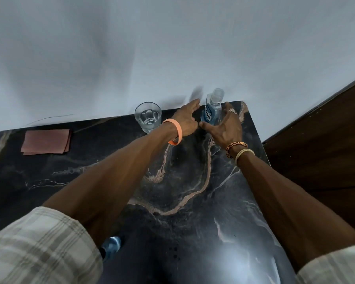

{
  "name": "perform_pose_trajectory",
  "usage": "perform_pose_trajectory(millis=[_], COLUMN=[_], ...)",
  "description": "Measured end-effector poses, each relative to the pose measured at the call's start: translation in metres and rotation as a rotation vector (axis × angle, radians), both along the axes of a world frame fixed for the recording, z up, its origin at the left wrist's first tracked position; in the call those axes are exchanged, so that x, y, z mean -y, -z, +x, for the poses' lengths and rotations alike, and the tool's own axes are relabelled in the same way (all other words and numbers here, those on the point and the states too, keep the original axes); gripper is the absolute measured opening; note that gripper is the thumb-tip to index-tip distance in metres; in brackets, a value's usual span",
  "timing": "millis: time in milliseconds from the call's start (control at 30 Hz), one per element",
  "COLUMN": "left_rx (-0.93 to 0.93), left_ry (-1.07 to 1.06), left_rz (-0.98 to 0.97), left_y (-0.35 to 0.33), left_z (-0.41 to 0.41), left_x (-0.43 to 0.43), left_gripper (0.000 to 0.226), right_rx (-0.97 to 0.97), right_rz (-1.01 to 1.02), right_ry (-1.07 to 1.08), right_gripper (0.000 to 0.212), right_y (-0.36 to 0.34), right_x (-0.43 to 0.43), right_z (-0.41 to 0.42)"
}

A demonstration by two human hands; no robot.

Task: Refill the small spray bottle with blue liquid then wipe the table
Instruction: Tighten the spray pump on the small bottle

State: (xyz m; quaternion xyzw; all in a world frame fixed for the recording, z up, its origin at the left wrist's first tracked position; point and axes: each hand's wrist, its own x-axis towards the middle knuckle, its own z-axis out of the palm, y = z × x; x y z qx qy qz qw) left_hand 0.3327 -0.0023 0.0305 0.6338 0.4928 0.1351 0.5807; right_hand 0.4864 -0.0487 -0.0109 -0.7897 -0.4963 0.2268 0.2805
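A clear bottle of blue liquid (212,107) with a clear cap stands upright at the table's far right corner. My left hand (186,117) reaches to its left side, fingers stretched out, just beside it. My right hand (225,128) spreads around its right side, thumb near the bottle's base, fingers straight. Neither hand plainly grips it. A small bottle with blue in it (111,245) peeks out under my left forearm near the front edge, mostly hidden. A folded reddish-brown cloth (46,141) lies at the far left.
A clear drinking glass (148,117) with some water stands left of my left wrist. The dark marble table (182,191) ends against a pale wall behind. A dark wooden surface (320,150) borders the table on the right.
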Motion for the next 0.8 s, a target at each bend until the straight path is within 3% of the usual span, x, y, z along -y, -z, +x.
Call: perform_pose_trajectory(millis=[133, 367, 600, 800], left_rx=[-0.009, -0.108, -0.171, -0.206], left_ry=[-0.03, -0.059, -0.387, -0.481], left_rz=[0.09, 0.251, 0.161, 0.108], left_y=[-0.013, -0.021, -0.004, 0.017], left_z=[-0.035, -0.154, -0.297, -0.336], left_x=[0.016, 0.091, 0.182, 0.26], left_gripper=[0.077, 0.046, 0.038, 0.038], right_rx=[0.149, 0.18, 0.123, 0.001], right_rz=[0.121, 0.302, 0.198, 0.014], right_ry=[0.018, -0.077, -0.385, -0.693], right_gripper=[0.105, 0.086, 0.069, 0.068], right_y=[-0.015, -0.02, -0.004, 0.004], right_x=[0.033, 0.107, 0.175, 0.213], right_z=[0.004, -0.015, -0.08, -0.153])
